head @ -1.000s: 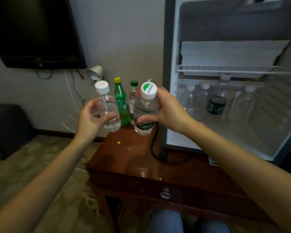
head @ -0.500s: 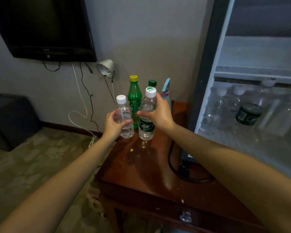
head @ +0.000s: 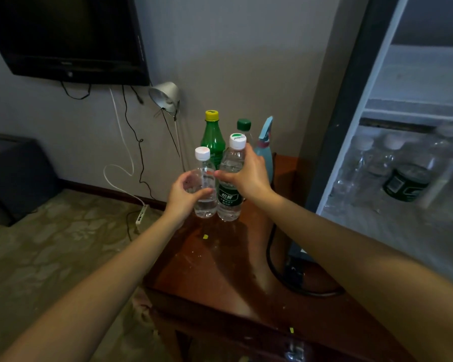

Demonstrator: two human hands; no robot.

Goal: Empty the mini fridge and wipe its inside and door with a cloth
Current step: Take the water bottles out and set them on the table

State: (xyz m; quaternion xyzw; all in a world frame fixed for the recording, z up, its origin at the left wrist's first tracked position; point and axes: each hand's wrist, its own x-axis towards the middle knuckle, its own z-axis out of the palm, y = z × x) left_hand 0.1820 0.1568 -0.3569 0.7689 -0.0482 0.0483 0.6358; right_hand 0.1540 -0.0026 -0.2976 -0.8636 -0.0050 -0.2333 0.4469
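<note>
1. Closest in, both forearms are stretched way out over the bench [head: 220, 278]. A second ago the two bottles were up in the air nearer the camera; now they're down at the far end of the wood.
2. The left hand [head: 185, 195] is wrapped around the small clear bottle [head: 204, 184], fingers curled around its middle, thumb across the front. Its base looks like it's on the bench or just about there, hard to call.
3. The right hand [head: 249, 176] is closed around the upper part of the green-label bottle [head: 229, 184], just beside the small one, nearly touching. Neither grip has let go.
4. Right behind them: a green soda bottle [head: 213, 137], a green-capped bottle [head: 244, 126] and a blue spray bottle [head: 264, 142], against the wall.
5. So that's two more out, I'd say, but the mini fridge [head: 413, 178] on the right is open with several bottles and a dark jar [head: 406, 182] on its shelf. Emptying isn't finished, and I can't spot a cloth anywhere.
</note>
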